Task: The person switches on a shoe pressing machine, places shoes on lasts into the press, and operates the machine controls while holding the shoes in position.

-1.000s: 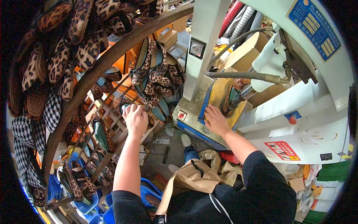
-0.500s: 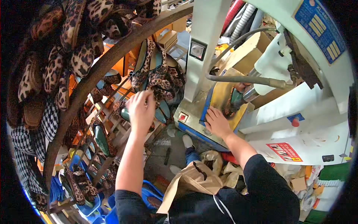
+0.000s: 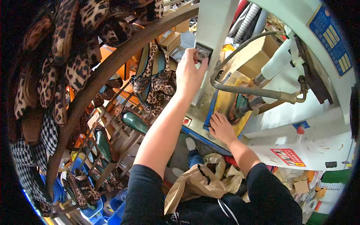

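Observation:
My left hand [image 3: 190,77] reaches up to a square black-framed switch [image 3: 204,52] on the pale machine column. Its thumb and fingers are closed around the round knob [image 3: 203,55] there. Lower and to the right, my right hand [image 3: 222,128] lies with fingers stretched out on the front edge of a yellow pad [image 3: 243,126] with a blue side. Just beyond those fingers, a leopard-print shoe with a green sole [image 3: 240,105] sits under the machine's metal press rods [image 3: 255,102]. The fingers partly cover the knob.
A curved brown rack [image 3: 108,62] loaded with leopard-print shoes stands close on the left. Green-soled shoes [image 3: 102,144] hang on its lower bars. A grey hose [image 3: 255,89] loops across the machine. One red button [image 3: 300,130] sticks out at right; a red-and-white switch [image 3: 186,121] is below.
My left hand has moved up and right from beside the hanging shoes to the knob on the column. My right hand stays on the pad's edge. The view has shifted slightly.

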Motion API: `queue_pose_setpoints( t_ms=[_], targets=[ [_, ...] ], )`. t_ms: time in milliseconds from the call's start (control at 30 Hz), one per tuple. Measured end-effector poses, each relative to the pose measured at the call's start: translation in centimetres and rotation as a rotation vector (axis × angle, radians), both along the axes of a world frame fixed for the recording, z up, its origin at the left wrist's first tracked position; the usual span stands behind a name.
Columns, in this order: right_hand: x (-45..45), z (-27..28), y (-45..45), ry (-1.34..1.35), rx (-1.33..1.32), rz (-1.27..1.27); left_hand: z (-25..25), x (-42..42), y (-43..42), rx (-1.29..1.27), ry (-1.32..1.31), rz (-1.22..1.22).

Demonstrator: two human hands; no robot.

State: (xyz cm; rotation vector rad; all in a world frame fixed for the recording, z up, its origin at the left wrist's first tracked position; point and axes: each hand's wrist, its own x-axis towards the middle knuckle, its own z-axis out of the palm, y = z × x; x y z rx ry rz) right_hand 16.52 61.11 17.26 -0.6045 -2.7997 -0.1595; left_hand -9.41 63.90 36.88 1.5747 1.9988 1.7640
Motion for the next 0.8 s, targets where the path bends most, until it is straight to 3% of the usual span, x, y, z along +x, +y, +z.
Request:
queue_pose_setpoints(
  t_ms=[233,433,667,800],
  targets=[
    [0.1,-0.2,0.0,0.001,-0.009,-0.011,0.7,0.3,-0.2,-0.015,-0.106,-0.024],
    [0.1,-0.2,-0.1,0.007,-0.037,-0.013,0.3,0.0,0.1,0.033,0.018,-0.015],
    [-0.1,0.0,-0.2,-0.008,-0.055,-0.014,0.3,-0.2,0.1,0.033,-0.039,-0.032],
    [-0.1,-0.3,-0.2,-0.003,-0.046,-0.012,0.3,-0.4,-2.5,0.030,0.081,0.075]
  ],
)
